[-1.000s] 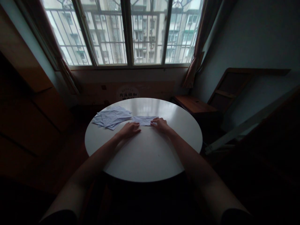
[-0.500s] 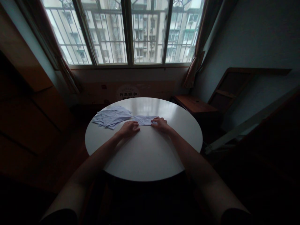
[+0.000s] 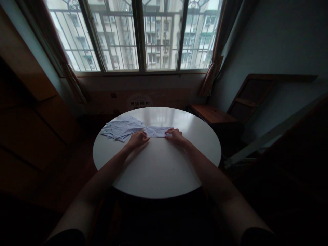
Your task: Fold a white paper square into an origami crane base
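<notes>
A folded white paper (image 3: 156,131) lies flat on the round white table (image 3: 159,171), in front of me. My left hand (image 3: 137,139) rests at its left end with the fingers curled and pressed on the paper's near corner. My right hand (image 3: 174,135) lies at its right end, fingers bent down onto the paper's edge. Left of my left hand sits a loose pile of white papers (image 3: 121,128), fanned out and overlapping.
A barred window (image 3: 138,34) with curtains fills the far wall. A low wooden stand (image 3: 212,114) and a leaning wooden frame (image 3: 252,94) are to the right of the table. Dark cabinets (image 3: 30,102) stand on the left.
My left hand has slid a little to the left along the paper and its fingers have curled in. My right hand has stayed put.
</notes>
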Tool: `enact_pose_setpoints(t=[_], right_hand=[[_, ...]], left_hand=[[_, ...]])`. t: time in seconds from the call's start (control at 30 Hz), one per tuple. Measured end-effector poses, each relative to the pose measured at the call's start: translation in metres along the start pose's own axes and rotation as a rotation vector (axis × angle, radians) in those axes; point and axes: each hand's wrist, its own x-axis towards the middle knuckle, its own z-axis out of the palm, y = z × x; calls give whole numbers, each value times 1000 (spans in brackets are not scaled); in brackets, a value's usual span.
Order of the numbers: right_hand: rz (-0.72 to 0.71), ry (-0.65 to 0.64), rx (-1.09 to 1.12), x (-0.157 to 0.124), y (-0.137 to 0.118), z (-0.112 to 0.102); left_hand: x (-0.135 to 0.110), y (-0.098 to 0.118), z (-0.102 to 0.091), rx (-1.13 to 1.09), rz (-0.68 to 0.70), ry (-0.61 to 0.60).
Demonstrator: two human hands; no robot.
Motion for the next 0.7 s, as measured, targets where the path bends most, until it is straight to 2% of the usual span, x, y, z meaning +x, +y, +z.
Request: enact_pose_setpoints(t=[0.5, 0.6, 0.7], right_hand=[[-3, -8, 6, 0, 0, -2], [0, -8, 15, -1, 0, -1], [-3, 2, 17, -1, 0, -1]], left_hand=[[3, -14, 2, 19, -148, 22], [3, -17, 3, 21, -97, 53], [5, -21, 7, 2, 51, 133]])
